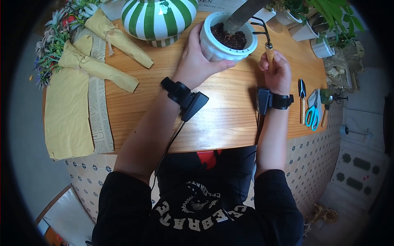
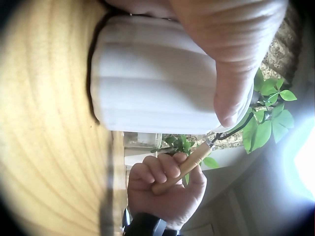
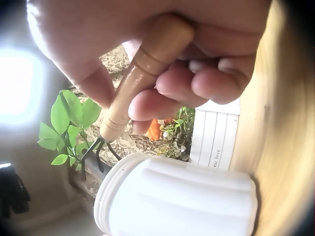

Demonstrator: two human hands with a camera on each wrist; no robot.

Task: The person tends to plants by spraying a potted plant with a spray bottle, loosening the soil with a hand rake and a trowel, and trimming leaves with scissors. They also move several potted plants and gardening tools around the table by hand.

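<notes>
My left hand (image 1: 197, 63) grips a white flower pot (image 1: 213, 53), its thumb along the near wall below the rim and its fingers round the left side. Dark soil (image 1: 234, 41) fills the pot, and a thick grey-brown, trunk-like piece (image 1: 245, 14) rises from it past the top edge of the head view. With my right hand (image 1: 279, 74) I hold a small hand rake (image 3: 142, 73) by its wooden handle, fingers curled round it. The rake's black tines point toward the pot's right rim, above the soil's level. Ribbed pot walls show in both wrist views.
A green-and-white striped vase (image 1: 160, 18) stands behind my left hand. Paper-wrapped flower bunches (image 1: 119, 41) lie at the left on brown paper (image 1: 67, 115) and newsprint. Potted plants (image 1: 322, 47) line the back right. A trowel (image 1: 303, 100) and blue-handled scissors (image 1: 312, 117) lie at right.
</notes>
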